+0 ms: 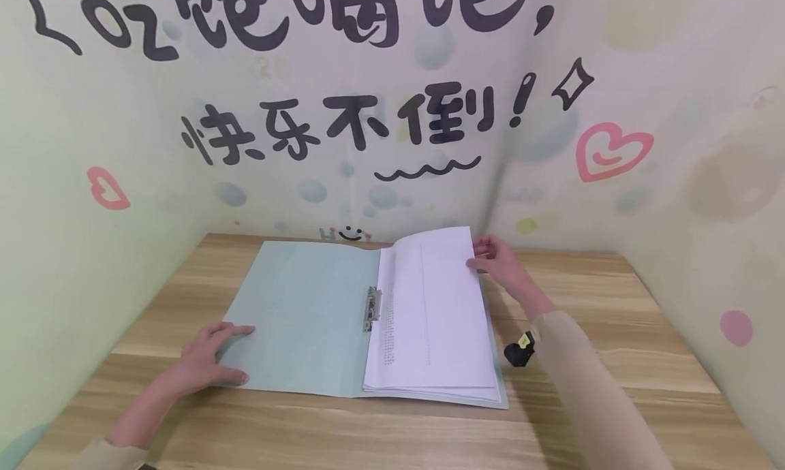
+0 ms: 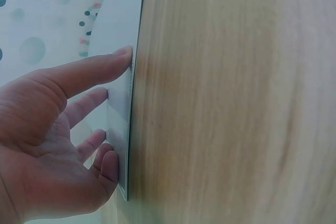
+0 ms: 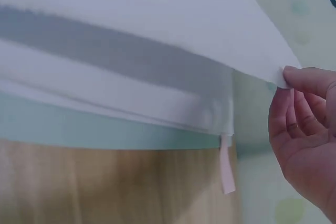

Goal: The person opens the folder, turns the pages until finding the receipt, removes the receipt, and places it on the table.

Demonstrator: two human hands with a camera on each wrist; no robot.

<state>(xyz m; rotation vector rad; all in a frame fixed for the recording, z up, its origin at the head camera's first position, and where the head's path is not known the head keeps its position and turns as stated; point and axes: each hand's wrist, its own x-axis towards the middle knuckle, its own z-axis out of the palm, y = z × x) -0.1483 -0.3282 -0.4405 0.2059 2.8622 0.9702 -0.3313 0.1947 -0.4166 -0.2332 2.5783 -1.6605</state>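
A pale blue-green folder (image 1: 306, 313) lies spread flat on the wooden table, with a metal clip (image 1: 371, 310) by its spine. White printed sheets (image 1: 454, 320) sit on its right half. My right hand (image 1: 498, 262) pinches the upper right corner of the top sheet (image 3: 210, 14) between thumb and fingers. That corner is raised, and in the right wrist view a gap shows above the sheets beneath. On the folder's left cover rests my left hand (image 1: 205, 361), near the lower left corner, fingers spread and thumb (image 2: 113, 66) at the edge.
A pink ribbon-like strip (image 3: 227, 166) sticks out from the far end of the papers. Behind the table (image 1: 245, 429) rises a wall (image 1: 306, 204) with black lettering and hearts. A small black device (image 1: 519, 351) is by my right sleeve.
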